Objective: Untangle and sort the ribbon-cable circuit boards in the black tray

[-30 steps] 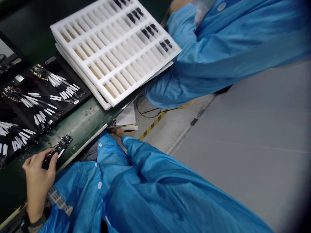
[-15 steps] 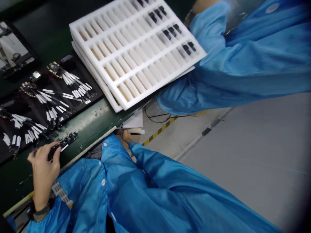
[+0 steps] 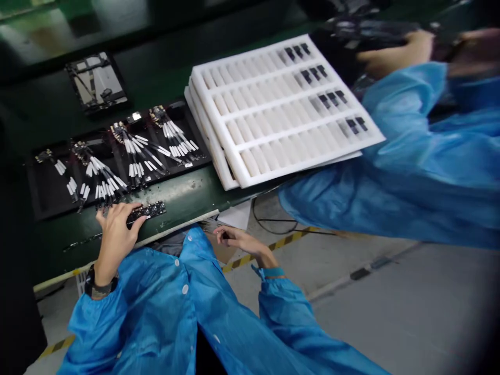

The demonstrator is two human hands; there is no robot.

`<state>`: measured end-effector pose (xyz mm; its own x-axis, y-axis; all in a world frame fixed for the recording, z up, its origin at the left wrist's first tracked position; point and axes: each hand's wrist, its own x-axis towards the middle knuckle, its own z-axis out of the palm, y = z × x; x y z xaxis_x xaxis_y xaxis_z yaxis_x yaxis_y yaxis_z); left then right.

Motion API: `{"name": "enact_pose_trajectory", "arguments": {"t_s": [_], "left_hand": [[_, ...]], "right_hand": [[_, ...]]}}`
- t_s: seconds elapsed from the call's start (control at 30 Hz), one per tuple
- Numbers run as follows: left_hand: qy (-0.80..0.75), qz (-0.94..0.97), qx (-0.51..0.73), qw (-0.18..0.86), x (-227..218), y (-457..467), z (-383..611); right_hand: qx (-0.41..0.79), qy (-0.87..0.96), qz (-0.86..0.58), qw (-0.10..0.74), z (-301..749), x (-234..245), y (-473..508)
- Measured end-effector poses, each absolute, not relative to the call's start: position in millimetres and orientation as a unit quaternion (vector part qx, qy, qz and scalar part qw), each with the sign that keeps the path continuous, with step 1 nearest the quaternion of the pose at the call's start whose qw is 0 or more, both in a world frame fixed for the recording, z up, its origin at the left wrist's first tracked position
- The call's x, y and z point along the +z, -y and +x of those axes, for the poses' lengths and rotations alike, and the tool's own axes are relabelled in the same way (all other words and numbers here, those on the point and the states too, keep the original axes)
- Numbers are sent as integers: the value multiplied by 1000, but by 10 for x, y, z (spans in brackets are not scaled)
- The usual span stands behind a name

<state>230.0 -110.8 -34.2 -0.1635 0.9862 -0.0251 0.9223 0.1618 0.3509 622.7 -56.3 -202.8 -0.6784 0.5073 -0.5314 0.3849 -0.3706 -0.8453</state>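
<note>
My left hand (image 3: 115, 229) rests on the green bench, its fingers closed on a small dark circuit board (image 3: 150, 210) that lies flat near the bench's front edge. My right hand (image 3: 239, 241) hangs below the bench edge, over a cardboard box (image 3: 221, 252), with thumb and fingers pinched on something small and dark that I cannot make out. Both my arms wear blue sleeves. A black tray (image 3: 50, 187) just beyond my left hand holds several boards with white-tipped cable bundles (image 3: 136, 156).
A stack of white foam trays (image 3: 281, 112) with a few dark parts in the far slots sits at the bench's right. A co-worker in a blue coat (image 3: 410, 161) stands beside it, a hand (image 3: 394, 52) raised. A dark tablet-like part (image 3: 96, 83) lies farther back.
The view has swung left and up. My right hand has come out from beside the box and now shows pinched fingers. My left hand stays on the circuit board.
</note>
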Motion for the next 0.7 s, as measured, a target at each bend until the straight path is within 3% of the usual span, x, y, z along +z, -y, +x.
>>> {"name": "enact_pose_trajectory", "arguments": {"t_s": [0.2,0.37,0.53,0.7], "left_hand": [[-786,603,132,21,-343,1197,2440],[-744,647,161,46,-450,1068,2652],[-750,633,181,60,-553,958,2694],[-767,598,205,108,-572,981,2647]], "right_hand": [[771,592,-235,14,5841,-1036,280],[769,619,-151,45,5308,-402,129],[697,678,-167,161,4751,-187,-187],[666,705,-175,168,4349,-168,-575]]}}
